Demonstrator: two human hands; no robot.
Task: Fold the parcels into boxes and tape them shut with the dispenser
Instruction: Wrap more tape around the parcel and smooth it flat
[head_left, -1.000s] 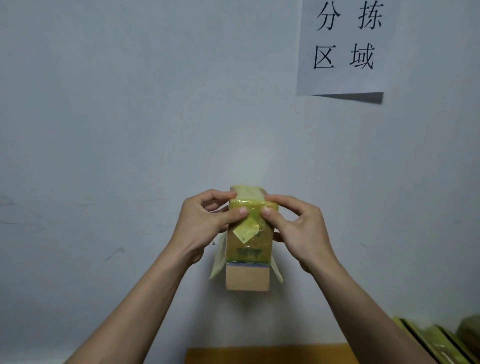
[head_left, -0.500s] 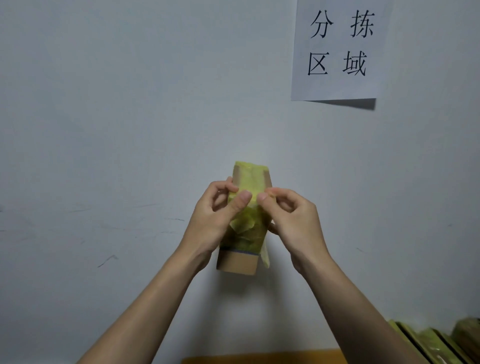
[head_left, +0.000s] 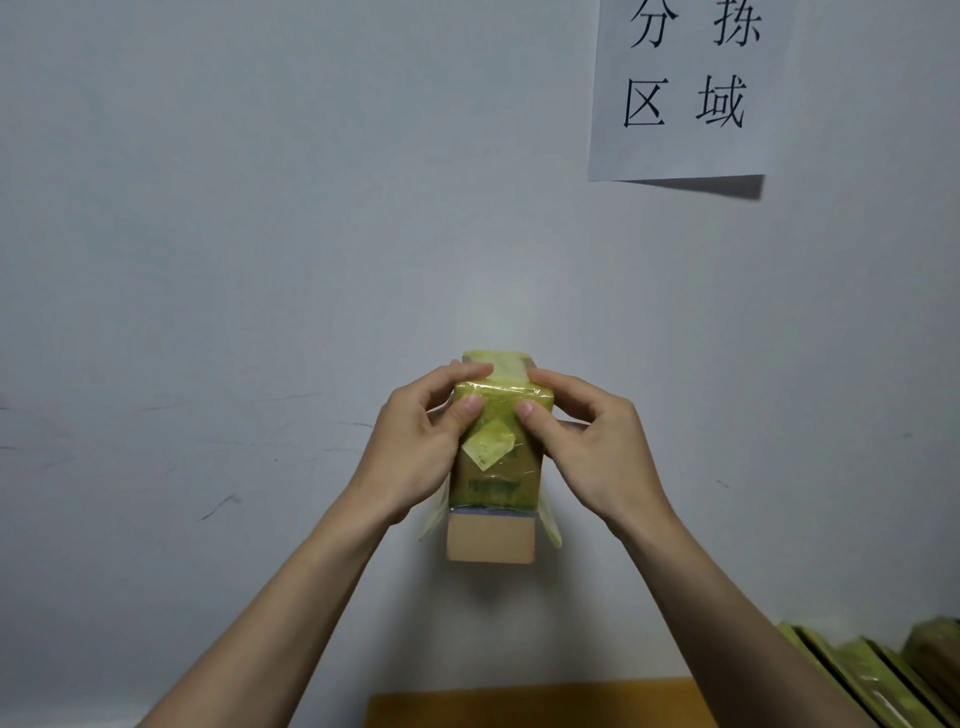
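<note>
A small cardboard box (head_left: 491, 538) wrapped in yellow-green tape is held up in front of a pale wall. My left hand (head_left: 415, 447) grips its left side, thumb pressed on the taped front face. My right hand (head_left: 587, 447) grips its right side, thumb on the same face. A loose corner of tape (head_left: 488, 444) sticks up between the two thumbs. Strips of tape hang off both lower sides of the box. No tape dispenser is in view.
A paper sign (head_left: 685, 88) with black characters hangs on the wall at top right. Several flat taped parcels (head_left: 872, 675) lie at the bottom right. A strip of yellow-brown surface (head_left: 535, 704) shows at the bottom edge.
The box has turned from a tilted pose back to face me squarely, lower in view. Both thumbs have spread apart on the taped face.
</note>
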